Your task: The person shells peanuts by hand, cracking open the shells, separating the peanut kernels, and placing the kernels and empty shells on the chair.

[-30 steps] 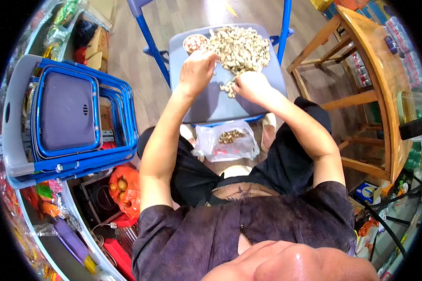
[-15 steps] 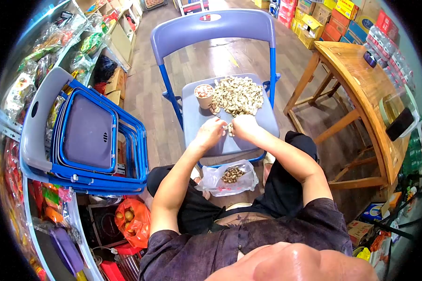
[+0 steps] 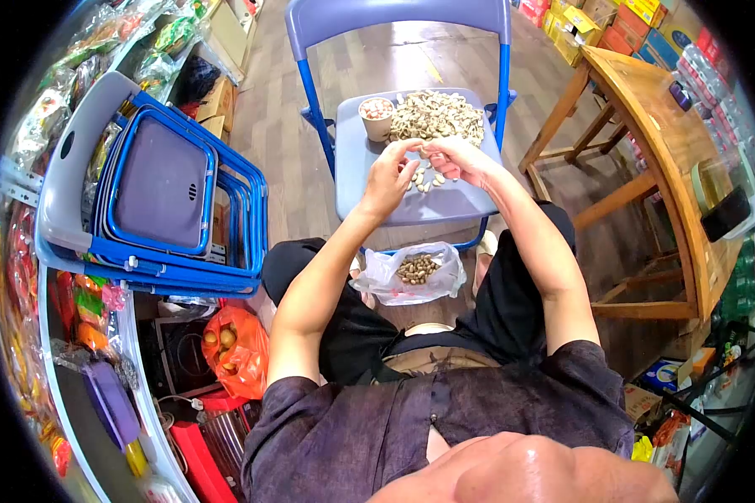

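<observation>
My left hand [image 3: 387, 178] is raised over the front of the grey-blue chair seat [image 3: 361, 201], its thumb and index finger apart, the index fingertip meeting my right hand. My right hand [image 3: 460, 161] has its fingers closed around what looks like a peanut, mostly hidden by the fingertips. Beneath them lie several loose pale peanuts [image 3: 426, 185]. Behind the hands spreads a heap of peanut shells [image 3: 438, 116]. To its left stands a paper cup [image 3: 377, 126] filled with pinkish kernels. Below the seat's front edge, between my legs, sits an open plastic bag [image 3: 382, 283] with brown peanuts [image 3: 417, 269].
Folded blue chairs [image 3: 161, 184] lean at the left beside shelves of packaged goods. An orange bag [image 3: 242, 369] with round produce is at lower left. On the right stands a wooden table [image 3: 646, 126] with a phone [image 3: 726, 215] on it. Boxes [image 3: 642, 29] are stacked at the back right.
The view has tilted downward, so the chair appears higher in the picture. Both hands have lifted from the seat's front and come together at the fingertips, uncovering the loose peanuts.
</observation>
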`<state>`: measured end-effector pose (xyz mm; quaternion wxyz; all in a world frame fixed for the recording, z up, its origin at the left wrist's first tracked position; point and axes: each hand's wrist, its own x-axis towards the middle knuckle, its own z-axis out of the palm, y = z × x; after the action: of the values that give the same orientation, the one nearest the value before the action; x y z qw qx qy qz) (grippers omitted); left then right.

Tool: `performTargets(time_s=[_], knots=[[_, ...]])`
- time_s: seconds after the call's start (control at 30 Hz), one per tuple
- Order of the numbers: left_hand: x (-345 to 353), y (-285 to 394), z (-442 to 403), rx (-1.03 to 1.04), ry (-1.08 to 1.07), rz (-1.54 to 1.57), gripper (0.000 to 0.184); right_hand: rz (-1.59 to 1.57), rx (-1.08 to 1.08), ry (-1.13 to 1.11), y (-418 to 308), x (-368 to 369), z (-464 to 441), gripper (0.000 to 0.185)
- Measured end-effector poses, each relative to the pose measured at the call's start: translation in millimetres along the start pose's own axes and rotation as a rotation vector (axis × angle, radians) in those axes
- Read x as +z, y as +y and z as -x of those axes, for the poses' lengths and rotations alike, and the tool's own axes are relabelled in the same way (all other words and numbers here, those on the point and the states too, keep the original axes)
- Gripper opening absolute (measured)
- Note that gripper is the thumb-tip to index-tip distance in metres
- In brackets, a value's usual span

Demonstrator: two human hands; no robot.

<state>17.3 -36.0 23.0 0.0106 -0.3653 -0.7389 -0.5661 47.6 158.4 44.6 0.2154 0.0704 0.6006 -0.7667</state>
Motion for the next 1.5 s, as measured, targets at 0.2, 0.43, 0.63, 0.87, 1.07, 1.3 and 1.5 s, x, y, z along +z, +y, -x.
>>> performTargets(time_s=[0.2, 0.43, 0.63, 0.87, 1.07, 1.3, 1.5], knots=[[10, -11, 3, -0.112, 0.018, 0.118, 0.022, 0.059, -0.009, 0.0, 9, 5, 8, 0.022], [15, -37, -3, -0.299, -0.018, 0.498, 0.017, 0.023, -0.074, 0.019, 9, 9, 19, 0.026], [20, -37, -7, -0.448, -0.049, 0.709, 0.018, 0.39, -0.267, 0.117, 22, -13, 5, 0.031], [33, -32, -11, -0.356, -0.067, 0.621, 0.019, 0.705, -0.44, 0.201, 21, -10, 8, 0.04], [38, -28, -16, -0.39, -0.076, 0.59, 0.02, 0.807, -0.412, 0.28, 19, -8, 8, 0.041], [45, -38, -23, -0.386, -0.059, 0.593, 0.016, 0.884, -0.39, 0.39, 16, -13, -3, 0.042], [38, -47, -33, -0.434, -0.026, 0.616, 0.018, 0.924, -0.468, 0.398, 8, -16, -21, 0.037]])
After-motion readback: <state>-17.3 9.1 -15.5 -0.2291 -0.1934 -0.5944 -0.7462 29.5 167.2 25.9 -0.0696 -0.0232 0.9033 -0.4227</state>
